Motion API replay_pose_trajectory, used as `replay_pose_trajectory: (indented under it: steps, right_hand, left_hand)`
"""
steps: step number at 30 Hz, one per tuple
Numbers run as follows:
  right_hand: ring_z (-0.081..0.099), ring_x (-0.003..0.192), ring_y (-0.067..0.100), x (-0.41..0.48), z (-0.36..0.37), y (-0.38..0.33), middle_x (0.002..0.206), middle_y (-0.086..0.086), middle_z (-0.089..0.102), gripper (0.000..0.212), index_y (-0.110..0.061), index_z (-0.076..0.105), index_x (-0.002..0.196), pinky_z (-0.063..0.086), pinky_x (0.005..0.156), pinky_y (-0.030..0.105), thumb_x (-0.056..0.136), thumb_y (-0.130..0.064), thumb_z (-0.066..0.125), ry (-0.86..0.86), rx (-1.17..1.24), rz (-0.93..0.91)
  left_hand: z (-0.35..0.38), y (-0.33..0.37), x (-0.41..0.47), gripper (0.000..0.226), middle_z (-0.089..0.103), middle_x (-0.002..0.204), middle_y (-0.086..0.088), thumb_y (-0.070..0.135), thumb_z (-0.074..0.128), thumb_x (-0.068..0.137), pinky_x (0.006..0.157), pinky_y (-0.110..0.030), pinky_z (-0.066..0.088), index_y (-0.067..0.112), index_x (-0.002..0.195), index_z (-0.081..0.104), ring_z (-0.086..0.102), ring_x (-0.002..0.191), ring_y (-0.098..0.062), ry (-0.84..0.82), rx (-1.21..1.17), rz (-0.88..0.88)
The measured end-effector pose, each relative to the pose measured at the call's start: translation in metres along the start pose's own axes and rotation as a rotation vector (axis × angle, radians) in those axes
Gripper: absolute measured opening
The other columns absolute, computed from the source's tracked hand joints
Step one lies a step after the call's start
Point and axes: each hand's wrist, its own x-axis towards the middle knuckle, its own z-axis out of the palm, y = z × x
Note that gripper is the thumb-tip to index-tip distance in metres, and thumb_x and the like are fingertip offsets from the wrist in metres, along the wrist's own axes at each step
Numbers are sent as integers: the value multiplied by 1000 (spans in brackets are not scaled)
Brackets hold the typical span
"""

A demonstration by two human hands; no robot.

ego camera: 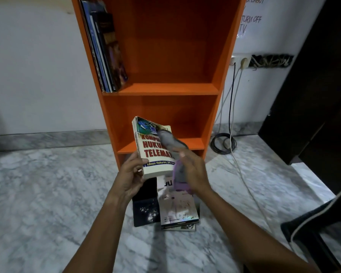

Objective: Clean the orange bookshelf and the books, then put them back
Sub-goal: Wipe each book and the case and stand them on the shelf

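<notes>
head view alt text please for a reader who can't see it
A person's left hand holds a thick paperback while the right hand holds a grey cloth against its cover, before an orange bookshelf. More books lie on the marble floor.

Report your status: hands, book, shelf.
Left hand grips book, spine side. Right hand holds cloth against its cover. Few books stand on shelf, left end; stack waits on floor. Nothing blocks the shelf.
</notes>
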Motion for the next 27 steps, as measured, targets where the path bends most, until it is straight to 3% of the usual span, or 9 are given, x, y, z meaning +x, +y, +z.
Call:
replay_pose_trajectory:
  steps: [2,5,7,11,12,15,20,23,27]
  right_hand:
    - [65,95,28,11,-12,0,96,2,71,26,-13,73,103,53,75,26,106,-23,49,188,245,328]
    - [68,102,36,19,-27,-8,109,16,74,49,-5,68,125,53,100,48,104,-44,48,89,806,656]
    - [64,119,40,19,-27,-15,128,18,69,62,-10,68,131,46,108,59,93,-58,58,-116,906,629]
    - [75,96,34,28,-30,-26,116,18,74,76,-5,72,116,64,75,48,50,-29,100,-212,964,540]
    - [74,95,35,30,-34,-28,118,20,73,75,-4,66,120,64,73,48,54,-23,98,-203,910,541]
    - [73,96,39,34,-40,-36,123,24,69,24,-7,57,107,64,70,49,87,-3,71,-165,733,513]
    - [73,80,44,27,-26,-42,89,20,77,12,-4,72,93,61,73,58,81,-4,74,-16,207,241]
    - [66,49,21,6,-6,-44,68,2,73,21,-18,76,104,55,49,35,86,-7,73,-43,-19,-64]
    - [70,93,13,-11,19,-46,114,1,75,51,-18,67,131,60,79,36,80,-16,73,-170,-399,-436]
  left_hand:
    - [-1,6,-1,58,65,131,-22,-3,62,81,88,-41,59,10,138,59,61,124,-40,-38,-63,1]
    - [0,11,-1,79,58,140,-23,0,77,70,95,-46,57,8,144,53,54,131,-43,-127,-168,5]
    - [3,12,-2,73,58,141,-23,-2,71,76,95,-47,57,9,145,51,55,131,-42,-171,-155,-4]
    - [5,18,-1,55,65,133,-20,-3,55,87,86,-45,59,12,139,56,67,114,-36,-172,-26,-57]
    - [5,19,0,53,67,131,-18,-2,54,88,87,-46,58,14,138,57,69,112,-34,-168,35,-73]
    - [7,21,2,43,71,125,-13,-3,51,96,91,-46,58,19,133,59,70,111,-31,-155,175,-105]
    - [23,8,9,32,76,112,9,30,70,94,95,-48,56,28,126,65,71,105,-15,92,760,128]
    - [57,12,11,43,74,114,7,52,70,87,80,-32,55,30,124,64,69,101,-11,96,492,124]
    - [60,28,13,37,69,97,-9,39,71,90,79,-40,56,10,113,66,67,89,-24,170,-82,99]
